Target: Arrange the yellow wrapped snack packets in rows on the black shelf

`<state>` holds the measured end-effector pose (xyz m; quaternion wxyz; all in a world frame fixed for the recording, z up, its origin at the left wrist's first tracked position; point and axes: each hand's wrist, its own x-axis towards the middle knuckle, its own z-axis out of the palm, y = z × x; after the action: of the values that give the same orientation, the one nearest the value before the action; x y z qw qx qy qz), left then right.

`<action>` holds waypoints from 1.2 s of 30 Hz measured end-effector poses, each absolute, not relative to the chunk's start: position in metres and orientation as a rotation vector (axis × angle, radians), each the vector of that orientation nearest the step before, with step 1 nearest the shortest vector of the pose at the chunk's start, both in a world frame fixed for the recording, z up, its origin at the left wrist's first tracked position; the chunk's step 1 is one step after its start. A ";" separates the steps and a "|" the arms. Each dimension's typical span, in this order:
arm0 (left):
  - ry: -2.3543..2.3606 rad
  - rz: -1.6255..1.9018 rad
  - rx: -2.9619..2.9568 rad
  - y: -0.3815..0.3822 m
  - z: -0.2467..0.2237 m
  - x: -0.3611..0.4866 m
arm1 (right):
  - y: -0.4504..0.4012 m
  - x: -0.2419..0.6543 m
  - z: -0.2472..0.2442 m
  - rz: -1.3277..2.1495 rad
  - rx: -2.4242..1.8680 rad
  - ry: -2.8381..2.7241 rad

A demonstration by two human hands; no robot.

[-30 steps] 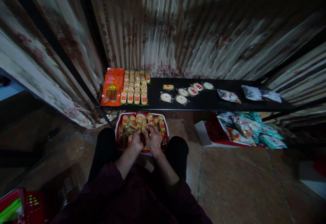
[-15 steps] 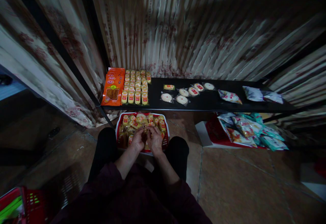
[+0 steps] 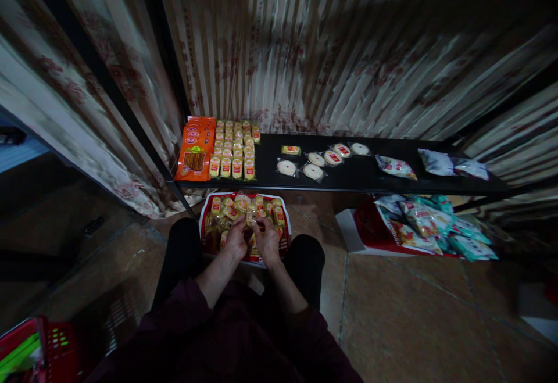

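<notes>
The left hand (image 3: 236, 239) and the right hand (image 3: 267, 240) are holding a packet (image 3: 250, 215) between their fingertips, the two hands sitting close together with a narrow gap between the palms. The packet is hovering over the basket (image 3: 202, 220), whose pale rim is enclosing a heap of similar packets; whether it is touching the heap, one cannot tell. The left knee (image 3: 183, 243) and right knee (image 3: 307, 255) are flanking the basket, leaving little room on either side. Beyond its far rim, the shelf (image 3: 268, 162) is running crosswise, its front edge lying near that rim. Orange bags (image 3: 195, 149) are filling the shelf's left end, and rows of packets (image 3: 231, 153) are standing right beside them. A black strip is separating these rows from a lone packet (image 3: 290, 150) and the round cakes (image 3: 314, 171). Farther right, pale bags (image 3: 436, 162) are lying spaced out. Floor (image 3: 325, 296) is stretching between the right knee and the box (image 3: 347, 231), giving open room sideways.
</notes>
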<state>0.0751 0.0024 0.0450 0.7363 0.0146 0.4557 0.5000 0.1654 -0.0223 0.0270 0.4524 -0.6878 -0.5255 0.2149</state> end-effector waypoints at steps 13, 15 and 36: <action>1.098 1.119 0.069 -0.001 0.038 0.079 | -0.021 0.168 0.023 0.496 -1.703 -1.291; 1.094 1.165 0.106 0.000 0.038 0.079 | -0.020 0.168 0.021 0.540 -1.677 -1.284; 1.234 1.223 0.425 -0.006 0.046 0.081 | -0.023 0.164 0.015 0.911 -1.564 -0.917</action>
<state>0.0810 -0.0064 0.0463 0.6261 0.1852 0.5380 0.5332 0.1641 -0.0228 0.0146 0.5282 -0.6545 -0.3837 0.3813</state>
